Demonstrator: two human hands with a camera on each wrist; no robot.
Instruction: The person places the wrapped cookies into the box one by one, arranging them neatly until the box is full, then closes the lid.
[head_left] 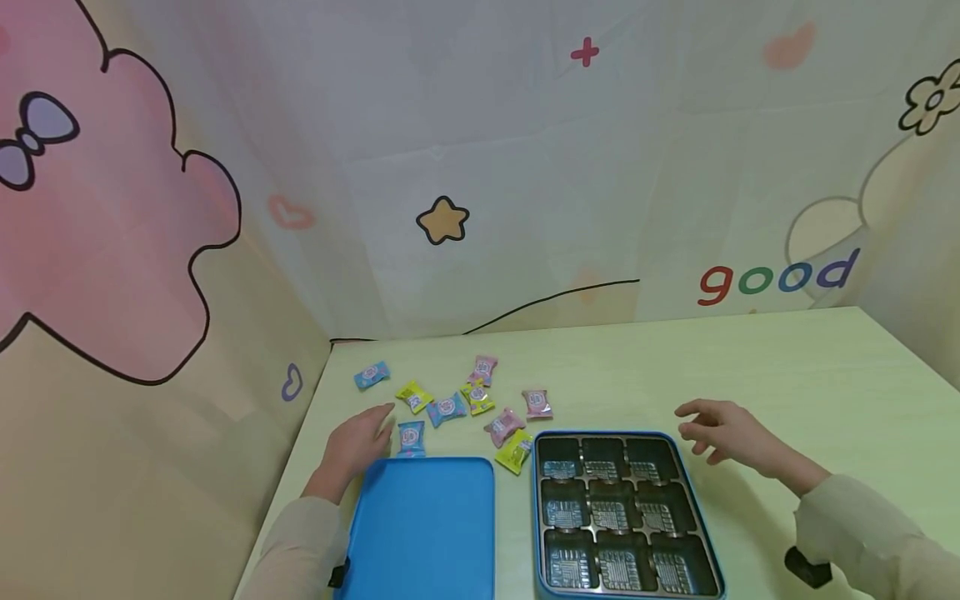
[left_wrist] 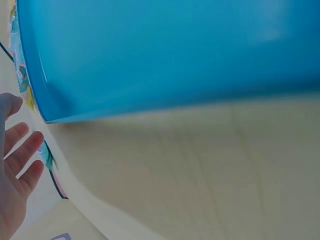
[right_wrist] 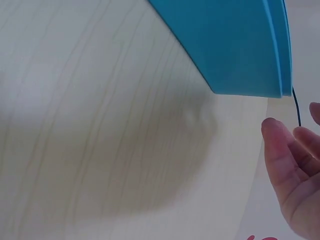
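Over the table's left side my left hand (head_left: pixel 358 442) hovers near a blue-wrapped candy (head_left: pixel 411 438) and holds nothing; its fingers look relaxed in the left wrist view. Below it lies a blue tin lid (head_left: pixel 431 525). My right hand (head_left: pixel 731 435) is held in the air to the right of a blue tin (head_left: pixel 538 533), loosely bent and holding nothing. Inside the tin is a dark tray with several compartments (head_left: pixel 609 506), none with candy in it. Several wrapped candies lie behind lid and tin, among them a yellow one (head_left: pixel 514 452) and a pink one (head_left: pixel 505 426).
More candies are scattered farther back, such as a blue one (head_left: pixel 372 375) and a pink one (head_left: pixel 483 370). A printed cloth wall (head_left: pixel 525 167) stands behind the pale wooden table (head_left: pixel 787 367), and another wall (head_left: pixel 247 400) runs along its left edge.
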